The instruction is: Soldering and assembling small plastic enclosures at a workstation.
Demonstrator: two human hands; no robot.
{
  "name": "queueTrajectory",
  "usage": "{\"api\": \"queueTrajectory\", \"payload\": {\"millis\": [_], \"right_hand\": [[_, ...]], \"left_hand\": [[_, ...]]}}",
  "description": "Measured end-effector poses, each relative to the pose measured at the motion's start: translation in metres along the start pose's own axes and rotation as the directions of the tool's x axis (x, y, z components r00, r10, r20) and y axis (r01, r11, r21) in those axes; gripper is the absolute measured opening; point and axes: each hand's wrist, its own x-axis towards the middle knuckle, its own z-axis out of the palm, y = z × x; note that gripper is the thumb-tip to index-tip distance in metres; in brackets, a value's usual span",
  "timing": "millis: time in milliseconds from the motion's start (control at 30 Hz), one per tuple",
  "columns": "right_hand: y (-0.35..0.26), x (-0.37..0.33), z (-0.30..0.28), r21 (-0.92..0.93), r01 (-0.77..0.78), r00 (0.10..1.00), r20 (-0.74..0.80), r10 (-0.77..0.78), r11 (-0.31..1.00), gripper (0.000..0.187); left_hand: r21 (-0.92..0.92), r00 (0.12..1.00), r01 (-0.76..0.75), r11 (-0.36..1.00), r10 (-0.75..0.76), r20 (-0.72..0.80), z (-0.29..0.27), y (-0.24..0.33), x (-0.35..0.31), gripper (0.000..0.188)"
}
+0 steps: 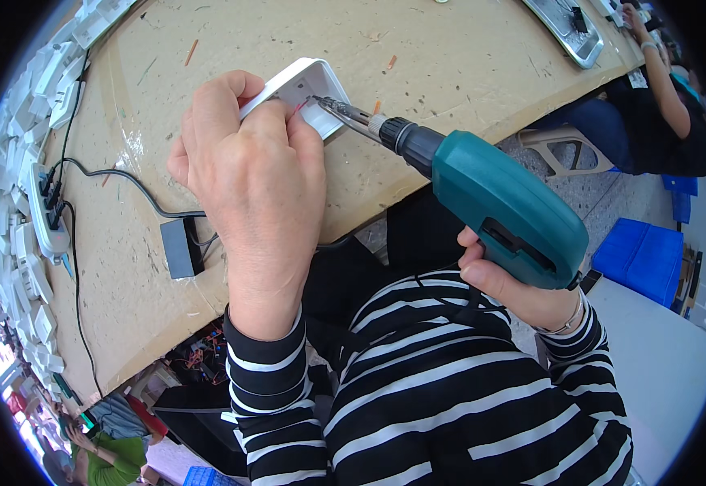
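Note:
My left hand (257, 174) grips a small white plastic housing (330, 85) above the table, its open side tilted toward me. Thumb and fingertips reach into the housing, beside a thin red wire (301, 105). What else those fingers pinch is hidden behind the hand. My right hand (515, 293) is wrapped round the handle of a teal soldering gun (511, 202). The gun's metal tip (324, 103) points left into the housing, close to the red wire. Whether the tip touches anything there cannot be made out.
Many white housings (25, 243) are heaped along the table's left side. Near them lie a white power strip (49, 215), black cables and a black adapter (181, 249). A metal tray (567, 32) stands far right. Other people sit at the right and lower left.

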Motion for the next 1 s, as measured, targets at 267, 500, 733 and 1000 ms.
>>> {"api": "queueTrajectory", "payload": {"millis": [267,500,733,1000], "right_hand": [[0.005,0.0,-0.004,-0.035,0.053,0.999,-0.003,-0.053,0.998,0.054],[0.0,-0.01,-0.004,-0.068,0.079,0.997,0.015,-0.078,0.995,0.055],[0.013,-0.006,-0.008,-0.047,0.419,0.908,0.057,-0.416,0.907,0.062],[0.012,-0.015,-0.012,0.014,0.311,0.951,0.004,-0.311,0.95,0.062]], "left_hand": [[0.009,1.0,0.001,1.0,-0.001,0.0,0.002,0.001,0.001,0.004],[-0.026,1.0,0.007,1.0,-0.007,0.0,-0.002,0.0,0.002,0.003],[0.048,0.998,0.041,0.998,-0.044,0.055,-0.008,0.005,0.001,0.007],[-0.051,0.999,0.044,0.998,-0.043,0.026,-0.014,0.004,-0.003,0.013]]}}
